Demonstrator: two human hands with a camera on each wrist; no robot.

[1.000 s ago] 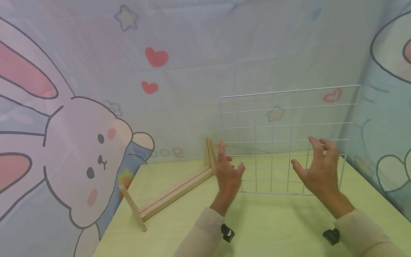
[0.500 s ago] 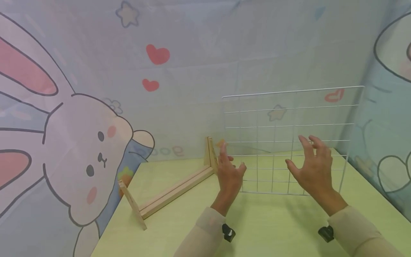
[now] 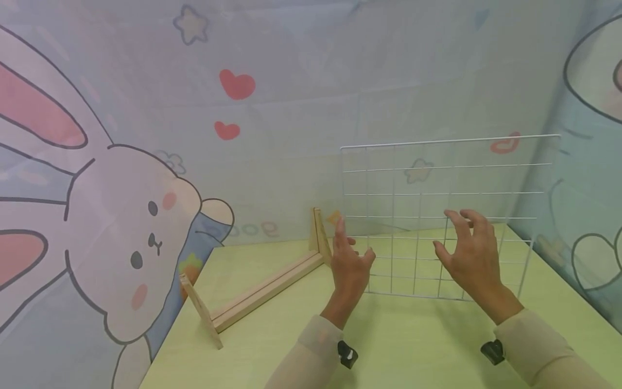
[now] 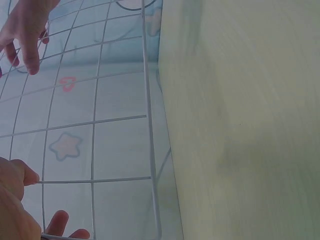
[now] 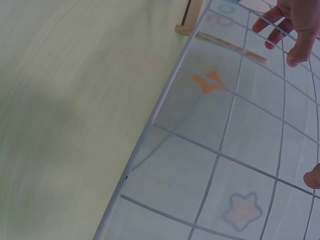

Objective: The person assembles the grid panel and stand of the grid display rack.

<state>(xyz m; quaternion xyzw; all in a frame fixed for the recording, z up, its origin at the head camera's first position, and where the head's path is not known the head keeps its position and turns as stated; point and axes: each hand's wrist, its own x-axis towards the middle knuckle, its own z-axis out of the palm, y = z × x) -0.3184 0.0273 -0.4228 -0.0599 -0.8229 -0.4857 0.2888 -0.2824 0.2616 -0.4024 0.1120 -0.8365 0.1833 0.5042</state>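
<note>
A white wire grid panel (image 3: 452,141) stands upright in front of me, to the right of the wooden frame. My left hand (image 3: 351,267) is at its left edge, index finger pointing up along it. In the left wrist view, its other fingertips (image 4: 59,223) curl at the side wire, with the thumb on the near side. My right hand (image 3: 473,254) reaches up to the right half of the grid, fingers spread and loosely bent, thumb apart. Its fingertips overlap the wires. The left wrist view shows the grid's thick edge bar (image 4: 148,100) close to the table.
A pale wooden frame (image 3: 267,289), two end boards joined by a long rail, stands on the left of the yellow-green table (image 3: 413,346). Its far end is near my left hand. Printed cloth (image 3: 291,108) with a rabbit, hearts and stars hangs behind and beside the table.
The grid has shifted slightly right, and my left hand has moved right along with it. My right hand has moved left across the grid. The wooden frame stays put.
</note>
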